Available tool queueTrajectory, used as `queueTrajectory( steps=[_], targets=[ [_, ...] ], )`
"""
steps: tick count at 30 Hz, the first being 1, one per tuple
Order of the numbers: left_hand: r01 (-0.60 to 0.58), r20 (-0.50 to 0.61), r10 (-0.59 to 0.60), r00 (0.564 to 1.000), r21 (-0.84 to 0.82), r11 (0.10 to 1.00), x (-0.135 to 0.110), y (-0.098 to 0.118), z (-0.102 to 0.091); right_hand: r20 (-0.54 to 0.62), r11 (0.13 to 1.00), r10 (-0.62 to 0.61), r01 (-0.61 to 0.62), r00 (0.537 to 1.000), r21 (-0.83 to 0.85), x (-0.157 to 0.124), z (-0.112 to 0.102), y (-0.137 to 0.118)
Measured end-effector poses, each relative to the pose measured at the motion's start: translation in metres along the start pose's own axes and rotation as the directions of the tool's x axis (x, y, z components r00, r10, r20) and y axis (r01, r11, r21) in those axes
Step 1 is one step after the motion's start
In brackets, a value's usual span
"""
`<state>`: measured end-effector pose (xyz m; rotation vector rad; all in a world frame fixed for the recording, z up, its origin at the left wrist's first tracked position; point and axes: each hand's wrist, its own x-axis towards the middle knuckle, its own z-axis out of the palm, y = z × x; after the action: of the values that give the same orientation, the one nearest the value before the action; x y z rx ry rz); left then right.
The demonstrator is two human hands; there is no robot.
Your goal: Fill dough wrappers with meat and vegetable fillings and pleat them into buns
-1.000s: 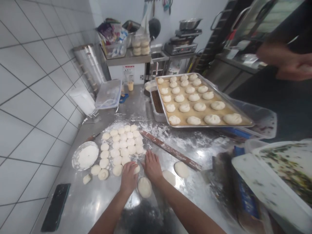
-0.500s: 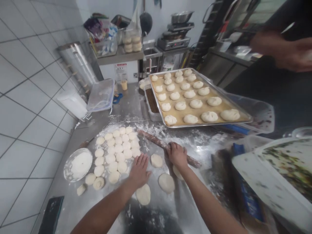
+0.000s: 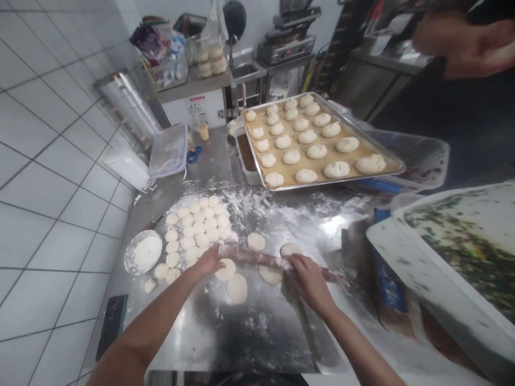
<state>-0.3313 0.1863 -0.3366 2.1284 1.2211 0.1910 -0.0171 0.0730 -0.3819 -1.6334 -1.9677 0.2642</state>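
A brown, floury rolling pin [image 3: 251, 258] lies crosswise in front of me, slightly blurred. Its left end is in my left hand [image 3: 210, 261], whose fingers are closed. My right hand [image 3: 308, 273] grips it towards the other end. Around and partly beneath the pin are several flattened dough rounds: one near my left hand [image 3: 226, 269], a larger one closer to me [image 3: 237, 289], one beyond the pin [image 3: 256, 242], and others partly hidden by it. Rows of small dough discs [image 3: 205, 225] sit on the floured steel worktop [image 3: 193, 332] left of centre.
A tray [image 3: 341, 181] of filled buns stands at the back. Flour fills a bowl [image 3: 143, 253] at left, near a dark phone [image 3: 111, 327]. To the right is a white tub [image 3: 402, 252] of chopped green filling. A co-worker's hands [image 3: 462, 45] hold dough at upper right.
My left hand has left the worktop and taken the pin's left end. The pin has come towards me, over the dough rounds. The view has shifted slightly.
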Motion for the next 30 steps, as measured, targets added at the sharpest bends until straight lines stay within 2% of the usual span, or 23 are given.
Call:
queueTrajectory(
  steps=[3, 6, 8, 11, 14, 16, 20, 24, 27, 30],
  targets=[
    [0.108, -0.05, -0.116, 0.992, -0.15, 0.983, 0.001, -0.006, -0.002, 0.109, 0.993, -0.115, 0.109, 0.987, 0.052, -0.059, 0.004, -0.021],
    [0.207, -0.142, -0.266, 0.953, -0.334, 0.92, -0.009, -0.008, 0.0, 0.218, 0.979, -0.199, 0.186, 0.955, 0.081, -0.087, 0.01, -0.043],
    [0.248, -0.17, -0.359, 0.918, -0.459, 0.853, -0.025, -0.007, 0.002, 0.232, 0.972, -0.234, 0.222, 0.944, 0.079, -0.082, 0.014, -0.05],
    [0.276, -0.166, -0.457, 0.874, -0.604, 0.748, -0.055, -0.003, 0.005, 0.17, 0.98, -0.201, 0.2, 0.965, 0.019, -0.052, 0.017, -0.043],
    [0.26, -0.182, -0.509, 0.841, -0.69, 0.676, -0.082, 0.004, 0.007, 0.106, 0.988, -0.154, 0.156, 0.982, -0.01, -0.027, 0.015, -0.033],
    [0.25, -0.188, -0.523, 0.831, -0.714, 0.654, -0.092, 0.01, 0.013, 0.099, 0.986, -0.166, 0.168, 0.981, -0.005, -0.028, 0.013, -0.033],
    [0.289, -0.116, -0.485, 0.867, -0.676, 0.678, -0.084, 0.031, 0.043, 0.092, 0.985, -0.17, 0.172, 0.981, -0.008, -0.064, 0.014, -0.057],
    [0.35, 0.049, -0.381, 0.923, -0.515, 0.782, -0.054, 0.058, 0.077, 0.044, 0.996, -0.043, 0.046, 0.998, -0.079, -0.095, 0.026, -0.09],
    [0.339, 0.201, -0.287, 0.936, -0.314, 0.887, -0.035, 0.071, 0.085, -0.024, 0.985, 0.08, -0.083, 0.997, -0.149, -0.084, 0.038, -0.104],
    [0.303, 0.273, -0.273, 0.923, -0.074, 0.95, -0.022, 0.074, 0.083, -0.092, 0.959, 0.196, -0.21, 0.976, -0.189, -0.047, 0.048, -0.106]
  ],
)
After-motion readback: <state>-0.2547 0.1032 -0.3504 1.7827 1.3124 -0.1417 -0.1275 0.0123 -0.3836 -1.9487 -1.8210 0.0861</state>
